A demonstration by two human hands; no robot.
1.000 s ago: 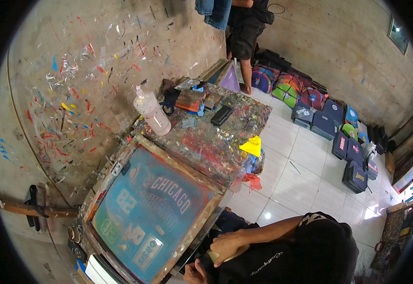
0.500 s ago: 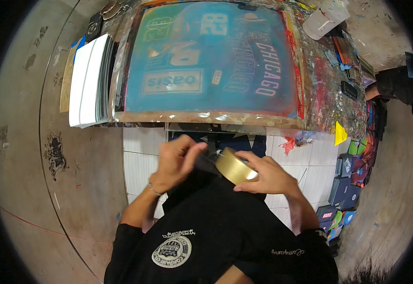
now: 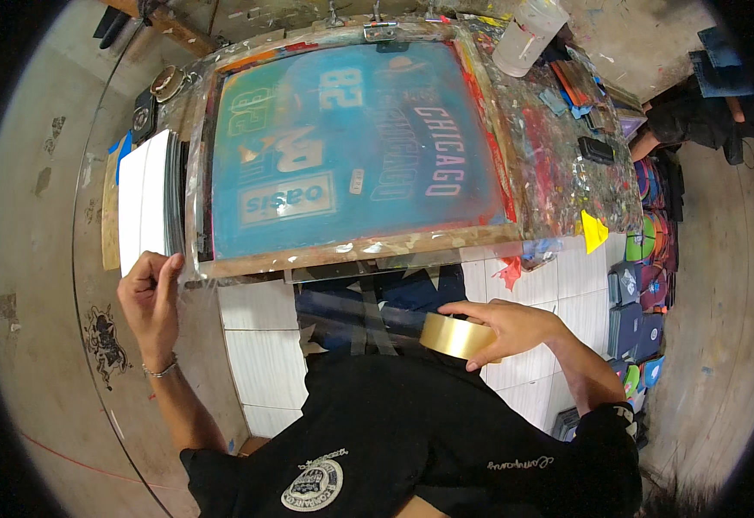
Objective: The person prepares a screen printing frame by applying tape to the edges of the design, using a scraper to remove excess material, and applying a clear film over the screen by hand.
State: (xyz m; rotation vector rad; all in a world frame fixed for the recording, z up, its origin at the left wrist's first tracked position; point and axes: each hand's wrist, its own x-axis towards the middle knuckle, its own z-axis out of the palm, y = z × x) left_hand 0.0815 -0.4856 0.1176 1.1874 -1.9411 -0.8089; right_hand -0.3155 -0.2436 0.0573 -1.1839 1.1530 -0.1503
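My right hand (image 3: 519, 332) grips a roll of clear packing tape (image 3: 457, 336) that looks golden, its thumb and fingers on the roll's edges. From the roll a see-through strip of tape (image 3: 351, 312) stretches leftward across my front. Its free end is pinched by my left hand (image 3: 151, 298), whose fingers are closed in front of the near corner of a white stack of boards. Just beyond the strip lies a wooden-framed printing screen (image 3: 355, 244) with a blue mesh bearing pale stencil shapes.
The white stack (image 3: 145, 190) stands left of the screen. On the paint-spattered bench (image 3: 558, 190) are a plastic tub (image 3: 528, 39), a black object (image 3: 596, 150) and a yellow scrap (image 3: 594, 231). Folded items (image 3: 636, 332) are piled at right, below another person (image 3: 696, 121).
My hands have moved apart. The left hand has gone far to the left, drawing out a long strip of tape; the right still holds the roll. The view has shifted and tilted.
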